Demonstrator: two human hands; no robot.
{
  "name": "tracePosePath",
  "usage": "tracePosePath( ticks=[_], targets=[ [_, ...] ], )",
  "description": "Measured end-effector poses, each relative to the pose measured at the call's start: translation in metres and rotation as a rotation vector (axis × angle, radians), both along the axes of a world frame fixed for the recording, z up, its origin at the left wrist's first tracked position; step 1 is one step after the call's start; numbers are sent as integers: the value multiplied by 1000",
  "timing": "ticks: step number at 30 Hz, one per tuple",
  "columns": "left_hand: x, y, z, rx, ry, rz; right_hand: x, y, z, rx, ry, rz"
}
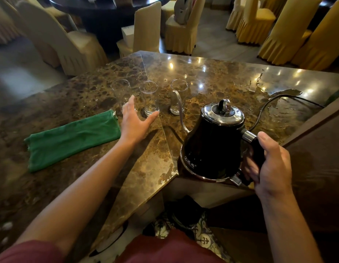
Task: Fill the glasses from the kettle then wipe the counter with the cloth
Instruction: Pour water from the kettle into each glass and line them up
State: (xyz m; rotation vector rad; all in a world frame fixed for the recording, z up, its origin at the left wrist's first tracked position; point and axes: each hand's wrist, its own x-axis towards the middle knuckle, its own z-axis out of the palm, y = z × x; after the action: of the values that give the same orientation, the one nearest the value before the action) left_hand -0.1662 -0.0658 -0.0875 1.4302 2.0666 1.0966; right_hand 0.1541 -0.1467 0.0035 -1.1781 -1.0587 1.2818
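The kettle is held at the near right edge of the surface, its handle gripped by the curled fingers of the right hand. Its thin spout is pointed away and to the left, toward the three glasses standing in a row further back; the rightmost glass is nearest the spout tip. All three look empty or nearly so, so pouring is judged not yet begun. The left hand is stretched out with fingers spread and relaxed, just short of the middle glass, nothing held. The green cloth is laid flat to the left of that hand. Spilled water and a black cord are seen on the marble surface at right. Covered chairs and a dark round table are seen beyond.
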Motion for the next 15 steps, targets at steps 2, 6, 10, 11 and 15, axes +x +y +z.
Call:
tracePosePath(
  ticks=[2,6,10,11,15],
  targets=[
    [5,13,1,-4,-90,21,3,-2,-1,-3,-7,18],
    [9,41,0,-14,-159,10,7,-5,0,-14,-7,10],
    [4,61,-4,27,-209,18,8,-8,3,-17,8,-21],
    [1,64,-6,33,-211,22,9,-9,3,-10,5,-23],
    [-8,72,-9,21,-234,14,10,-10,2,20,-10,-7]
  ],
)
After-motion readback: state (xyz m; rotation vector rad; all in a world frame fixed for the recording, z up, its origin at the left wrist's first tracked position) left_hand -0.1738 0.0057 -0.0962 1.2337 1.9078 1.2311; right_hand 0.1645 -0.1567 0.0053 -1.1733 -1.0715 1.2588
